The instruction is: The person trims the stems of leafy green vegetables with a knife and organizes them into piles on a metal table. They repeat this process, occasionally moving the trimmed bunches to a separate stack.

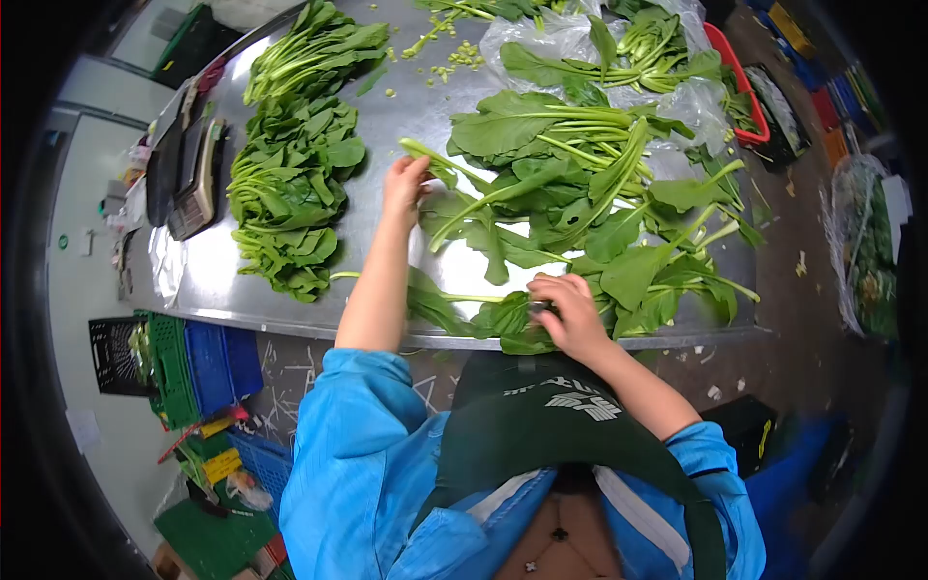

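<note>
On the left side of the loose greens, my left hand (406,186) is closed, with thumb and fingers pinched at a leafy green stalk (418,148) whose pale cut end points left. My right hand (572,314) is near the table's front edge, its fingers curled round a small dark object (539,307), mostly hidden, whose kind I cannot make out. Under and beside that hand lie green leaves (512,314) with a pale stem reaching left. A large loose pile of leafy greens (580,184) spreads over the right half of the metal table (387,261).
Neatly stacked bunches of greens (295,184) line the table's left side, beside a scale (196,179). Clear plastic bags (541,43) and a red basket (739,87) are at the back right. Green trimmings (454,63) lie at the back. Crates (208,362) stand on the floor at left.
</note>
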Motion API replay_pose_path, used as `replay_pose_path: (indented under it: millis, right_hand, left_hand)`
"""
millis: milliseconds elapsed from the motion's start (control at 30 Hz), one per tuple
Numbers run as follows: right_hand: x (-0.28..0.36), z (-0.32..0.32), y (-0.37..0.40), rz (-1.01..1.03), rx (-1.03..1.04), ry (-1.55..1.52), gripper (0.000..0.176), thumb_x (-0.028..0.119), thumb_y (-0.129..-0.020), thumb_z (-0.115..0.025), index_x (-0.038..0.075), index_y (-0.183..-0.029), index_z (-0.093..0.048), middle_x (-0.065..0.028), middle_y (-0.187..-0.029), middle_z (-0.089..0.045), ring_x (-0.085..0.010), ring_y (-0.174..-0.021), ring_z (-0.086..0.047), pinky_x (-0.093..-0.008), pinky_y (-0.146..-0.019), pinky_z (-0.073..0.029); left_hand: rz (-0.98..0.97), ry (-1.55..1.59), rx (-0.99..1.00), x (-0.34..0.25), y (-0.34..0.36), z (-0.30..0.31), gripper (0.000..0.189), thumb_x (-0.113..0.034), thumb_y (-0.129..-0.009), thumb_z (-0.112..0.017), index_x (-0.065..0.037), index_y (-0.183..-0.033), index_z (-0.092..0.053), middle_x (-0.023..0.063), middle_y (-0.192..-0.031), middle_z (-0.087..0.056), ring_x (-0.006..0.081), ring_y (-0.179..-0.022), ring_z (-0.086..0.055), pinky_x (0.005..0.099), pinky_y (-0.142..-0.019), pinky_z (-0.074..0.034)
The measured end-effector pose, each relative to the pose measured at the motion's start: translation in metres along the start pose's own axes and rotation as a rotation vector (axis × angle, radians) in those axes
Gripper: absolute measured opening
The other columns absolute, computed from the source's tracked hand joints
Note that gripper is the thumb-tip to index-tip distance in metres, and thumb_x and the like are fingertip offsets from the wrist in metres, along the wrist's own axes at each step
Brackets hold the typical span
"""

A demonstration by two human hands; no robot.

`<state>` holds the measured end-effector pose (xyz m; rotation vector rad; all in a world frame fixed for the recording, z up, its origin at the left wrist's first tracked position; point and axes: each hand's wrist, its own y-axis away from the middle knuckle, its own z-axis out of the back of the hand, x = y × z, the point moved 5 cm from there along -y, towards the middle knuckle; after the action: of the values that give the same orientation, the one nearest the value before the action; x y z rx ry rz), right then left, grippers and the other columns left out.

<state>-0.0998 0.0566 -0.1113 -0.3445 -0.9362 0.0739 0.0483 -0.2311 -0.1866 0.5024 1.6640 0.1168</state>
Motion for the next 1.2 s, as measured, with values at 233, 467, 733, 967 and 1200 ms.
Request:
replay_pose_path:
  millis: [233,467,733,967,1200]
  right_hand:
    - [-0.022,0.094,0.024,-0.3,-0.301,-0.756,0.031,0.002,-0.083,-0.058,0.003,-0.106,-0.037,-0.0045,-0.082,-0.047,-0.011,-0.073,-0.052,-0.0245,-0.064,-0.043]
    - [0.014,0.152,0.011,-0.04,-0.22,0.21,0.025,0.012,-0.077,-0.062,0.004,-0.096,-0.049,-0.0126,-0.08,-0.052,-0.0285,-0.072,-0.055,-0.0366,-0.06,-0.044]
    - [-0.029,0.155,0.058,-0.507,-0.218,0.395,0.025,0.017,-0.081,-0.057,0.003,-0.1,-0.048,-0.0157,-0.085,-0.056,-0.0341,-0.073,-0.058,-0.0372,-0.062,-0.047]
    - [-0.071,0.112,0.107,-0.982,-0.466,-0.595,0.016,0.013,-0.081,-0.063,0.006,-0.084,-0.049,-0.0005,-0.072,-0.055,-0.0048,-0.053,-0.048,-0.018,-0.047,-0.037]
    - [-0.11,0.008,0.095,-1.017,-0.353,-1.379,0.025,0.023,-0.085,-0.06,0.009,-0.101,-0.048,-0.012,-0.107,-0.057,-0.0229,-0.093,-0.06,-0.035,-0.067,-0.054]
  left_hand:
    - [-0.293,-0.076,0.241,-0.075,0.128,-0.06,0.025,-0.016,-0.086,-0.056,-0.001,-0.107,-0.053,0.0022,-0.087,-0.06,0.0111,-0.083,-0.055,0.0263,-0.077,-0.043]
    - [-0.133,-0.564,0.715,-0.031,0.194,-0.188,0.021,-0.02,-0.089,-0.052,-0.002,-0.099,-0.054,0.0022,-0.073,-0.057,0.0092,-0.065,-0.052,0.0241,-0.062,-0.043]
    - [-0.058,-0.637,1.079,-0.014,0.212,-0.22,0.023,-0.021,-0.088,-0.052,-0.002,-0.102,-0.055,0.0026,-0.065,-0.056,0.0101,-0.061,-0.05,0.0268,-0.059,-0.041]
    - [-0.629,-1.355,0.979,0.019,0.181,-0.119,0.086,-0.033,-0.069,-0.072,-0.007,-0.136,-0.026,0.0214,-0.135,-0.03,0.0385,-0.122,-0.032,0.0422,-0.1,-0.031]
    - [-0.434,-1.111,0.755,0.101,0.205,-0.129,0.078,-0.011,-0.065,-0.073,0.002,-0.129,-0.03,0.0252,-0.124,-0.035,0.0394,-0.114,-0.039,0.0404,-0.097,-0.035]
